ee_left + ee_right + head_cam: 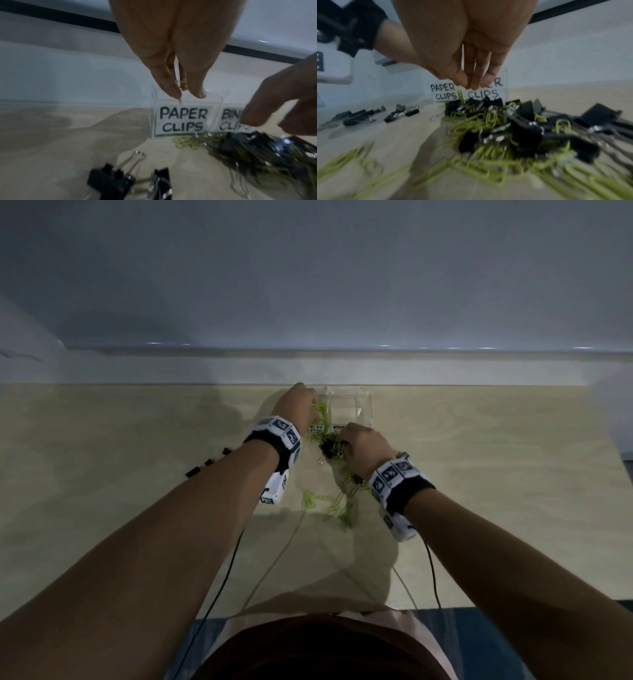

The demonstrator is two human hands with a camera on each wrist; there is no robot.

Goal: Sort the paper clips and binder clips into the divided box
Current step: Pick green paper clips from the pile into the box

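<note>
A clear divided box (pixel 363 405) stands at the table's far side, its left cell labelled PAPER CLIPS (pixel 183 120) and its right cell BINDER CLIPS (pixel 483 93). My left hand (pixel 187 94) pinches green paper clips (pixel 182 85) just above the left cell's rim; in the head view that left hand (pixel 317 414) hovers over green clips in the cell. A mixed pile (pixel 505 125) of black binder clips and green paper clips lies in front of the box. Above it my right hand (pixel 471 85) reaches down with straight fingers and nothing visible between them.
Several black binder clips (pixel 205 465) lie scattered to the left, two of them close under my left wrist (pixel 111 180). Loose green paper clips (pixel 329 505) spread nearer to me. Thin cables (pixel 433 570) trail over the table's front edge. A wall ledge runs right behind the box.
</note>
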